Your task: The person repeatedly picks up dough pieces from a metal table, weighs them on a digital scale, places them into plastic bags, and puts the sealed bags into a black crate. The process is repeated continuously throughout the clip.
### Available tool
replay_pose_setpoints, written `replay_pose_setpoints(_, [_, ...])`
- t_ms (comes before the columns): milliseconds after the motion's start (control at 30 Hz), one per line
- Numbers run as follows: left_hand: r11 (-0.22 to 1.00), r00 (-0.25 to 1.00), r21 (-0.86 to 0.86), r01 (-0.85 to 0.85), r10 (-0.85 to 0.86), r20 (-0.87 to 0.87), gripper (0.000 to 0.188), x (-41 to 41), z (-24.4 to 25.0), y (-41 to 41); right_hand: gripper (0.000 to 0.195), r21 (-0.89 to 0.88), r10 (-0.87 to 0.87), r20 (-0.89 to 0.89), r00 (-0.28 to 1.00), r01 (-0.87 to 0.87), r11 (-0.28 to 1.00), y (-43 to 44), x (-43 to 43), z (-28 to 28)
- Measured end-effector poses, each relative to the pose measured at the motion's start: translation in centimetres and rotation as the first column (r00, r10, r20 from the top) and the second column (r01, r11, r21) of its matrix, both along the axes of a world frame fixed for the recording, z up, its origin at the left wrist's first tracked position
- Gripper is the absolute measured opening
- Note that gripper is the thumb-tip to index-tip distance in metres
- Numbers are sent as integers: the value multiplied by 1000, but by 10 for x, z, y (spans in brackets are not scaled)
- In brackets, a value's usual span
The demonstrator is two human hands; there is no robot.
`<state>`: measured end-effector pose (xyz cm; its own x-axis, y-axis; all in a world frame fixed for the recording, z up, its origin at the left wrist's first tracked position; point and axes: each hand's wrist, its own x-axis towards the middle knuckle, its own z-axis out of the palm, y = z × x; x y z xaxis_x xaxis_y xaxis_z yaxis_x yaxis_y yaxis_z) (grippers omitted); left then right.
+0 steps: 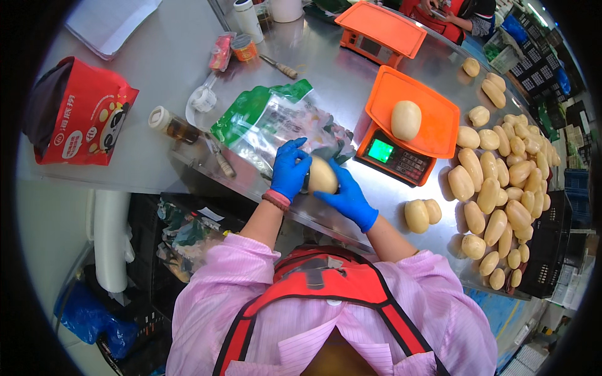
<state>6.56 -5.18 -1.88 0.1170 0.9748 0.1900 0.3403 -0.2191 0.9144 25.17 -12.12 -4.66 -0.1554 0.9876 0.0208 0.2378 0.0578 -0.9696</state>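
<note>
Before me, at the steel table's front edge, my right hand [350, 197] in a blue glove grips a pale yellow lotus root segment [322, 175] from its right side. My left hand [289, 168], also gloved in blue, is against the segment's left side with fingers bent. Something small and dark shows between that hand and the root; I cannot tell what it is. Beyond both hands lies a clear plastic bag [282, 123] with green ends and printed pink flowers. To the right, an orange digital scale [435, 123] with a lit green display bears another root segment [406, 121].
Many root segments [489, 195] cover the table's right side. A second orange scale [381, 29] stands behind. Two wooden-handled knives [285, 70] [223, 162], a bottle of dark liquid [174, 125] and a red bag [89, 115] lie leftward. Another person's hands [442, 11] are across the table.
</note>
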Motion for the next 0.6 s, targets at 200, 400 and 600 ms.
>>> replay_pose_setpoints(200, [981,970,138,137,-105,-218,8,12,0,-20,66,-387,-8,-88,996,-27,922,27,3,13])
replay_pose_setpoints(400, [915,848,285,285,-103,-520,25,37,33,-15,43,-81,-64,-325,943,39,996,21,-12,-21])
replay_pose_setpoints(600, [846,840,269,459,-316,-441,9,53,44,-28,43,335,7,68,998,-29,942,43,-19,-36])
